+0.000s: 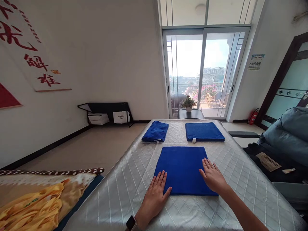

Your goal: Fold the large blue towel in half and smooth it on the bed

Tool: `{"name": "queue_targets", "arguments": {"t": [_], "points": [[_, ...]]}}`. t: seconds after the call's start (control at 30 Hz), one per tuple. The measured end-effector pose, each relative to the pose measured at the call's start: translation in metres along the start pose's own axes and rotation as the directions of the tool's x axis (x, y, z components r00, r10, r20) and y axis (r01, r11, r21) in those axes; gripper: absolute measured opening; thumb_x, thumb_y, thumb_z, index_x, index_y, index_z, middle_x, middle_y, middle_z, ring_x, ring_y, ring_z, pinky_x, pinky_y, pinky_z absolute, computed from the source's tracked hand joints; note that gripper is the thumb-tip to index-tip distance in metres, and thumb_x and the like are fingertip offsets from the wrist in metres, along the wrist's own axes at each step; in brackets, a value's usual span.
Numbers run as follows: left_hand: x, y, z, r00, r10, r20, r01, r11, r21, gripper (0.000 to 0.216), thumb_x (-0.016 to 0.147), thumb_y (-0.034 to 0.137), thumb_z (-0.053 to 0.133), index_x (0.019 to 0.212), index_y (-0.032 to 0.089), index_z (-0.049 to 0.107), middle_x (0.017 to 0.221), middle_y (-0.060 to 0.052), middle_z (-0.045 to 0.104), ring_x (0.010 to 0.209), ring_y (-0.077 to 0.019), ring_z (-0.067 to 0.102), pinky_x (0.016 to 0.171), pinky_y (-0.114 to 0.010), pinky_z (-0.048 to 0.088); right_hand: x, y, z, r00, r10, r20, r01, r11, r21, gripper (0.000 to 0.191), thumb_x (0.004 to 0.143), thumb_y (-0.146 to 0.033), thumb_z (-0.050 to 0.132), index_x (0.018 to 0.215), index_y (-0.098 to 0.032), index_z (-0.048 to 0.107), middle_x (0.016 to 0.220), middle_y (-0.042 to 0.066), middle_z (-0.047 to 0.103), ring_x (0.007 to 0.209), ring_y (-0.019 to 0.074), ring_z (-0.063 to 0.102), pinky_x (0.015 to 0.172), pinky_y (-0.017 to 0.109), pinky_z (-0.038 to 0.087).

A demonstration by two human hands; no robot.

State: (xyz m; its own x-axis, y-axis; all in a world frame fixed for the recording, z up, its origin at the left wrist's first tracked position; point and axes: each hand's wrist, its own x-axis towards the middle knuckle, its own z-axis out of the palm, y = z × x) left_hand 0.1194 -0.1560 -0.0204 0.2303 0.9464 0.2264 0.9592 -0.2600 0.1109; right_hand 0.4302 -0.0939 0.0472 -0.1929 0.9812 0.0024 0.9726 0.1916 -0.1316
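A folded blue towel [183, 166] lies flat on the quilted silver bed cover [125, 189] right in front of me. My left hand [156, 189] rests open and flat on the towel's near left corner. My right hand [211, 175] lies open and flat on its right edge, fingers stretched forward. Neither hand holds anything. Two more folded blue towels sit farther up the bed: a thicker bundle [156, 131] at the left and a flat square one [204, 131] at the right.
A patterned blanket [40, 199] lies at the lower left. A grey massage chair [288, 138] stands close to the bed's right side. Bare floor runs along the left wall to a low black shelf [108, 114]. A potted plant [188, 103] and glass balcony doors are beyond the bed.
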Motion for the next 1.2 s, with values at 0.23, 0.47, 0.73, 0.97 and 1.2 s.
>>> {"name": "queue_targets", "arguments": {"t": [0.23, 0.47, 0.73, 0.97, 1.2], "points": [[0.0, -0.002, 0.003, 1.0, 0.004, 0.008, -0.004, 1.0, 0.03, 0.069, 0.101, 0.059, 0.027, 0.158, 0.022, 0.019, 0.162, -0.005, 0.025, 0.149, -0.0256, 0.024, 0.12, -0.048, 0.027, 0.054, 0.014, 0.032, 0.998, 0.057, -0.036, -0.056, 0.998, 0.028, 0.067, 0.101, -0.043, 0.019, 0.155, -0.005, 0.023, 0.163, 0.015, 0.017, 0.151, 0.0232, 0.01, 0.121, 0.045, 0.012], [0.012, 0.003, -0.016, 0.98, -0.04, 0.196, 0.034, 0.999, 0.034, 0.079, 0.098, 0.066, 0.024, 0.156, 0.012, 0.026, 0.161, -0.012, 0.024, 0.149, -0.0294, 0.023, 0.119, -0.05, 0.029, 0.059, 0.021, 0.052, 0.995, 0.078, -0.056, -0.075, 0.996, 0.055, 0.069, 0.1, -0.046, 0.019, 0.156, -0.005, 0.02, 0.164, 0.012, 0.016, 0.151, 0.0229, 0.007, 0.122, 0.043, 0.007], [0.096, 0.091, -0.024, 0.933, 0.319, 0.163, -0.302, 0.945, -0.122, 0.07, 0.102, 0.059, 0.018, 0.156, 0.016, 0.026, 0.162, -0.01, 0.024, 0.15, -0.0223, 0.019, 0.121, -0.041, 0.023, 0.06, 0.023, 0.053, 0.996, 0.073, -0.054, -0.071, 0.997, 0.043, 0.07, 0.1, -0.046, 0.021, 0.156, -0.005, 0.019, 0.164, 0.011, 0.015, 0.151, 0.0236, 0.007, 0.122, 0.044, 0.008], [0.159, 0.142, 0.022, 0.946, 0.322, 0.041, -0.313, 0.939, -0.139, 0.068, 0.103, 0.053, 0.009, 0.155, 0.014, 0.028, 0.161, -0.01, 0.03, 0.15, -0.0222, 0.02, 0.122, -0.042, 0.021, 0.06, 0.028, 0.06, 0.997, 0.039, -0.059, -0.041, 0.999, -0.03, 0.062, 0.098, -0.032, 0.023, 0.157, -0.011, 0.023, 0.164, 0.008, 0.014, 0.151, 0.0223, 0.007, 0.122, 0.042, 0.011], [0.157, 0.082, 0.031, 0.983, 0.179, 0.044, -0.178, 0.984, -0.032, 0.069, 0.102, 0.057, 0.012, 0.155, 0.016, 0.03, 0.16, -0.009, 0.031, 0.15, -0.0233, 0.02, 0.121, -0.045, 0.022, 0.064, 0.024, 0.057, 0.996, 0.07, -0.057, -0.069, 0.998, 0.014, 0.069, 0.099, -0.045, 0.02, 0.156, -0.006, 0.022, 0.163, 0.011, 0.016, 0.151, 0.0236, 0.009, 0.122, 0.044, 0.009]]}}
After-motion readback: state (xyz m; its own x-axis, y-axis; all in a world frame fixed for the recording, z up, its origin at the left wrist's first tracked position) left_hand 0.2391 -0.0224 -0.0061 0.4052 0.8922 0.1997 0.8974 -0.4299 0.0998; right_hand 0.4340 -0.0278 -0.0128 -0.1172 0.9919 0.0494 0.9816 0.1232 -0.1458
